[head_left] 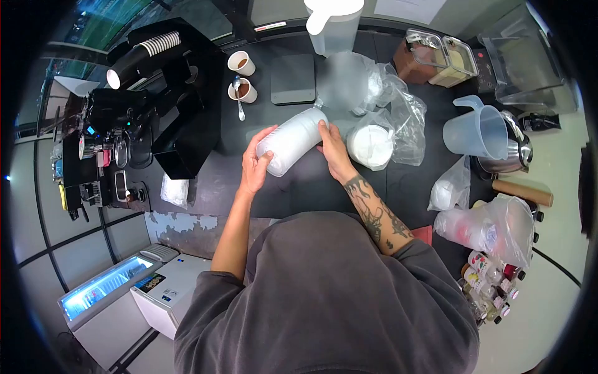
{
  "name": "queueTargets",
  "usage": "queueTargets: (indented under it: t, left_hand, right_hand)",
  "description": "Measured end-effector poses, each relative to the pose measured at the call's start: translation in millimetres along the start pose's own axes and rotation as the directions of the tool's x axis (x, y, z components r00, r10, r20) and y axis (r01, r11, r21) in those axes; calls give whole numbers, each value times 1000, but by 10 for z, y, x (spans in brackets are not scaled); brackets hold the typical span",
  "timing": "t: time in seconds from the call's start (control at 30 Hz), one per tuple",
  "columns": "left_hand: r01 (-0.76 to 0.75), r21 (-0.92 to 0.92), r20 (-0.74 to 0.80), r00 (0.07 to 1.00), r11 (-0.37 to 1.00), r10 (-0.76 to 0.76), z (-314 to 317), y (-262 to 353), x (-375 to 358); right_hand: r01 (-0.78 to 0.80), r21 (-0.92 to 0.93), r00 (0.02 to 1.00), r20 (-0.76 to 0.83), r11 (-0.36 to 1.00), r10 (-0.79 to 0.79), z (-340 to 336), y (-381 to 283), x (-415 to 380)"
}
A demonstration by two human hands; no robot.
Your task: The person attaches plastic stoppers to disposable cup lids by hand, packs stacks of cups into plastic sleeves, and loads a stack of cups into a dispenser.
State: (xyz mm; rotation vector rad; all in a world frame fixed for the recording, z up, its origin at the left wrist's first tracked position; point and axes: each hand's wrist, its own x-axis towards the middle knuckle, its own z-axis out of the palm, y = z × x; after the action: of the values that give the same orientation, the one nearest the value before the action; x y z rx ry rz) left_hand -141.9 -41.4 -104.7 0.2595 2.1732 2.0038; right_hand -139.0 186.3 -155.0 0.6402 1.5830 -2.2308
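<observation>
A sleeve of stacked white translucent plastic cups lies slantwise between my two hands over the dark counter. My left hand is wrapped round its lower left end, thumb on top. At the upper right end my right hand grips the side, its thumb pressed on the sleeve. Just right of my right hand sits a round stack of white items in a clear plastic bag. Behind the cups lies a flat dark scale.
Two paper cups of brown powder stand back left, the nearer with a spoon. A pitcher and powder containers are at the back. Rightward are a measuring jug, bagged items and several bottles; leftward, a cup dispenser.
</observation>
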Motion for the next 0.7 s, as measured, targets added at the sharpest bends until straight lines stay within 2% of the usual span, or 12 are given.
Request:
queueTargets:
  t: [0.07, 0.17, 0.23, 0.27, 0.37, 0.4, 0.47, 0.57, 0.6, 0.7]
  left_hand:
    - [15, 19, -5, 1000, 1000, -15, -89, -38, -78]
    - [-10, 338, 74, 997, 941, -16, -241, -12, -204]
    - [-12, 404, 105, 994, 915, -34, -255, 37, -282]
    - [-15, 436, 125, 991, 900, -44, -251, 65, -317]
    - [107, 351, 52, 990, 930, -133, -166, 121, -391]
    - [97, 327, 57, 991, 940, -122, -172, 68, -413]
    - [-89, 391, 73, 995, 916, 65, -168, 1, -439]
    - [-303, 528, 76, 948, 793, 310, -190, -281, -535]
    - [-354, 580, 80, 921, 733, 382, -197, -323, -564]
    - [-182, 667, 98, 983, 722, 158, -262, -399, -690]
  right_hand:
    - [13, 1, 1000, 26, 1000, -13, -35, -5, -6]
    - [46, 85, 998, 29, 995, -49, -5, -117, -188]
    - [114, 135, 993, 15, 984, -117, 33, -114, -232]
    - [158, 180, 984, 59, 971, -171, 39, -71, -214]
    - [364, 54, 926, 82, 930, -367, 116, -38, -230]
    - [470, -29, 880, 87, 882, -466, 144, -71, -253]
    - [655, -191, 755, 124, 731, -644, 214, -246, -338]
    - [799, -462, 567, 360, 386, -741, 215, -513, -539]
    - [848, -449, 488, 450, 283, -748, 243, -574, -578]
    - [863, -475, 464, 606, 174, -646, 286, -390, -616]
